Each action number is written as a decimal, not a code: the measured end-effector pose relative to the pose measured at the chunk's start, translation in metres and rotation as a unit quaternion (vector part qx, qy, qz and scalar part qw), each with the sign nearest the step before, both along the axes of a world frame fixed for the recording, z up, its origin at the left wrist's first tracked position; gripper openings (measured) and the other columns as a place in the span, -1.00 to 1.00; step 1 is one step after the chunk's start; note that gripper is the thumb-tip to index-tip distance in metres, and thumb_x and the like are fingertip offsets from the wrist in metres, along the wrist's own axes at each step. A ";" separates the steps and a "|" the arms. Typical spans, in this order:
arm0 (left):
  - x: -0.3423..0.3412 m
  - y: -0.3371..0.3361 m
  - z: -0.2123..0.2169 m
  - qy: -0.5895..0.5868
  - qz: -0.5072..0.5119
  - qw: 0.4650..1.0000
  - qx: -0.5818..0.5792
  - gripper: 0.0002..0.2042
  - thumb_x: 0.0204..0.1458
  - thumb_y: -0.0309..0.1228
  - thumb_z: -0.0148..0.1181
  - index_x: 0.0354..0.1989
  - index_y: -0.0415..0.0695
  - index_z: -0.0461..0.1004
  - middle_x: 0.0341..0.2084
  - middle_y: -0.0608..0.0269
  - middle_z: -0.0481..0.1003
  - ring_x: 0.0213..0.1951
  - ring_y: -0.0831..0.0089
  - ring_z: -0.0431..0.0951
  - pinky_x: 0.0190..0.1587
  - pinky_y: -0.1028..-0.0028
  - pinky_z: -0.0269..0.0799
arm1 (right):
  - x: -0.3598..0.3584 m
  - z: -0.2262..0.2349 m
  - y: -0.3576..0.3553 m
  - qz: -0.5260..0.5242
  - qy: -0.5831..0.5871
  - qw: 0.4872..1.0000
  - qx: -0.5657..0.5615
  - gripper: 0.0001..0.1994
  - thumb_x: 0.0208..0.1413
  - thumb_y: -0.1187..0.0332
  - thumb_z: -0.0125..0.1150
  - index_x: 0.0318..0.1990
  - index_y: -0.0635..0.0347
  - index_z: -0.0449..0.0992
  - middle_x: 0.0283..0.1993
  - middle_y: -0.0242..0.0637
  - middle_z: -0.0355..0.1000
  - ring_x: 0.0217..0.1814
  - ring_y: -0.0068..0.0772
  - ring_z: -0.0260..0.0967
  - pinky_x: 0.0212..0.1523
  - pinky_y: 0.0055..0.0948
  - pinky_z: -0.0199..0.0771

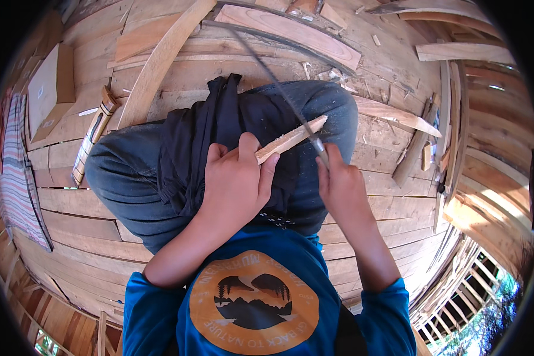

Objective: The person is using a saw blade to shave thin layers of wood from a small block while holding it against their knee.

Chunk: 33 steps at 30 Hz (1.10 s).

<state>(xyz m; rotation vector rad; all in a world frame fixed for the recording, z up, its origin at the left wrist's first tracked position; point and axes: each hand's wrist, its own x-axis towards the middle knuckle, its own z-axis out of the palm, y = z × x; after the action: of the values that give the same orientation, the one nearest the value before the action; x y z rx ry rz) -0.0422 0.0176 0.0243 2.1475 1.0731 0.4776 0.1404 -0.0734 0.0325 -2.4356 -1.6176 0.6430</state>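
Note:
My left hand (234,181) is closed around a short, pale strip of wood (292,139), which points up and to the right over my lap. In my right hand (342,181) is a long, thin-bladed knife (273,79), gripped near a shiny collar at the blade's base. Its dark blade runs up and to the left, crossing the wood strip near the strip's far end. Most of the knife's handle is hidden by my fingers. Dark cloth (187,139) is draped over my crossed legs beneath both hands.
Wooden planks (89,207) make up the floor. A wooden sheath (95,136) lies left of my knee, near a cardboard box (52,89) and striped cloth (19,172). Ahead lie a curved board (160,65) and a flat board (291,32); a pointed wood piece (397,114) is at right.

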 end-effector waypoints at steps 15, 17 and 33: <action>-0.011 -0.007 -0.017 -0.162 -0.057 0.984 0.049 -0.56 0.03 -0.50 0.19 0.14 -0.28 0.42 -0.23 0.10 0.60 -0.24 0.30 0.56 0.03 0.27 0.23 | -0.008 0.005 0.017 -0.232 0.427 0.864 0.127 -0.73 0.31 0.22 0.08 -0.14 0.31 0.39 -0.48 -0.28 0.48 -0.64 -0.61 0.30 -0.63 -0.58 0.30; 0.003 -0.014 -0.020 -0.149 -0.072 0.984 0.059 -0.49 -0.06 -0.52 0.28 0.16 -0.18 0.44 -0.19 0.15 0.58 -0.22 0.29 0.55 0.03 0.27 0.22 | -0.003 0.011 0.018 -0.237 0.447 0.852 0.134 -0.72 0.30 0.22 0.09 -0.14 0.31 0.39 -0.48 -0.35 0.45 -0.65 -0.69 0.26 -0.64 -0.62 0.28; 0.038 0.007 -0.039 -0.339 -0.077 0.850 -0.396 -0.49 0.12 -0.46 0.24 0.24 -0.20 0.26 -0.12 0.23 0.47 -0.14 0.50 0.45 -0.01 0.48 0.34 | 0.036 0.006 0.007 -0.100 0.398 0.907 0.098 -0.77 0.02 0.43 0.38 -0.31 0.20 0.38 -0.45 -0.48 0.33 -0.48 -0.71 0.24 -0.52 -0.57 0.25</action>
<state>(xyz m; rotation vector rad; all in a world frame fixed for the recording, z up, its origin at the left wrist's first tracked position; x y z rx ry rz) -0.0040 0.0242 -0.0147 1.1636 0.5306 0.5337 0.1759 -0.0668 0.0389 -1.7783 -1.0184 1.1654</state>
